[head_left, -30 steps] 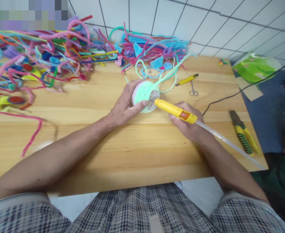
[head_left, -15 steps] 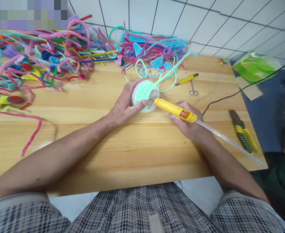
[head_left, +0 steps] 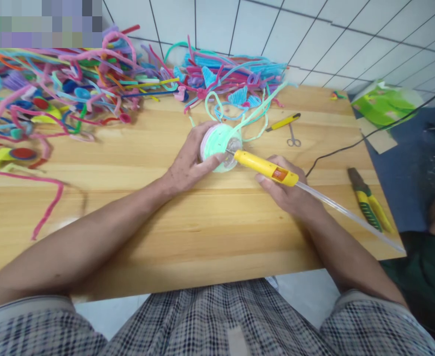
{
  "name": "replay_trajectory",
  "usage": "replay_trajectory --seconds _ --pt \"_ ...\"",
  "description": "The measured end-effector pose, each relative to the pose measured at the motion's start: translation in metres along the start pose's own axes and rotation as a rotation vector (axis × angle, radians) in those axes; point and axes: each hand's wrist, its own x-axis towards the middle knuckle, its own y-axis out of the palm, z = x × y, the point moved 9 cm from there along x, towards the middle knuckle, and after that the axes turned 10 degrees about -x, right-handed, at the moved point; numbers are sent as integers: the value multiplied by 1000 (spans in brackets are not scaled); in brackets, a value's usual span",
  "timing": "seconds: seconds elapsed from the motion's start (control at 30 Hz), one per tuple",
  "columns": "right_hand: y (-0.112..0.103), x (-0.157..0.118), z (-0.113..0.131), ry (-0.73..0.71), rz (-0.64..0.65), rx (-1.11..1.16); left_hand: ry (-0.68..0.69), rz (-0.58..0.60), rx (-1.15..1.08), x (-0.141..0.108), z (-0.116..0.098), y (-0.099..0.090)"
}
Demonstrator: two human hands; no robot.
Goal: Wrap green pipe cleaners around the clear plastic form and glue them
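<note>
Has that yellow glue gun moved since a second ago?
No. The glue gun sits in the same place relative to the scissors; no shift shows.

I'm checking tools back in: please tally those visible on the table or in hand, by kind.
Yellow plastic glue gun, in the right hand: 1
Slim yellow utility knife: 1
Small grey metal scissors: 1
Dark-headed pliers with yellow-and-green handles: 1
Total: 4

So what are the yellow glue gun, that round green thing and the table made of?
Yellow glue gun: probably hard plastic, smooth and evenly coloured.
Round green thing in the left hand: seemingly fuzzy pipe cleaner, soft coils; its clear, shiny end could be plastic or glass.
Table: wood or imitation; pale grain, slight sheen.
</note>
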Motion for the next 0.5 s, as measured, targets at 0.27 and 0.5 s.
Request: replay_trajectory --seconds 0.27,0.5 --pt "-7 8 -25 20 -86 220 -34 8 9 1 0 0" --pt "-99 35 -145 318 -563 154 -52 11 -9 -1 3 -3"
